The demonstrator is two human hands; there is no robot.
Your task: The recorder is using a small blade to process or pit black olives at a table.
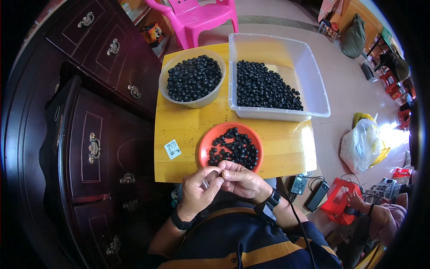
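My left hand (199, 188) and my right hand (244, 180) meet at the near rim of an orange-red plate (204, 150), both with fingers closed. Pinched between their fingertips is a small dark piece (219, 174), mostly covered. A thin grey piece (205, 184) sticks out between my left fingers; its kind is hidden. Small round black parts with holes (242, 150) lie loose on the plate. Behind it, more of these black parts fill a round translucent tub (197, 104) and cover much of the floor of a clear rectangular bin (313, 85).
The yellow table (286, 148) carries scattered dark specks and a white label (172, 149). A dark wooden cabinet (89, 148) stands close on the left, a pink chair (195, 18) beyond the table. At right are black power adapters (317, 196), cables, a red stool (338, 201) and another person's arm (371, 208).
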